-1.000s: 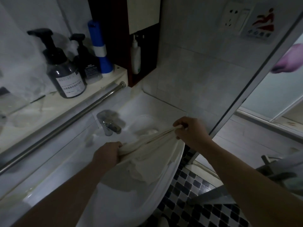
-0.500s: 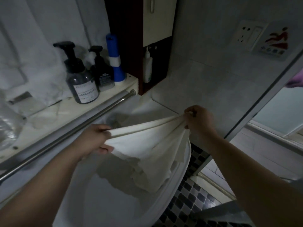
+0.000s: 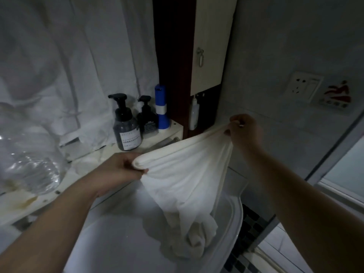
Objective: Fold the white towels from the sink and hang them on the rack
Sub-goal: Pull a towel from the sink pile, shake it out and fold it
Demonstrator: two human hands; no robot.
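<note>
A white towel (image 3: 187,174) hangs stretched between my two hands above the white sink (image 3: 236,223). My left hand (image 3: 120,170) grips its left top corner near the shelf. My right hand (image 3: 244,131) pinches the other top corner, held higher by the tiled wall. The towel's lower end lies bunched in the basin. The metal rack bar (image 3: 169,140) runs under the shelf, mostly hidden behind the towel and my left hand.
Two dark pump bottles (image 3: 127,127) and a blue tube (image 3: 161,107) stand on the shelf behind the sink. A clear plastic bottle (image 3: 25,164) lies at the left. White cloth (image 3: 69,66) hangs on the wall. A cabinet (image 3: 208,44) and wall socket (image 3: 303,87) are above.
Both hands have lifted the towel up out of the sink and spread it wider. The right hand rose higher than the left. The view tilted upward.
</note>
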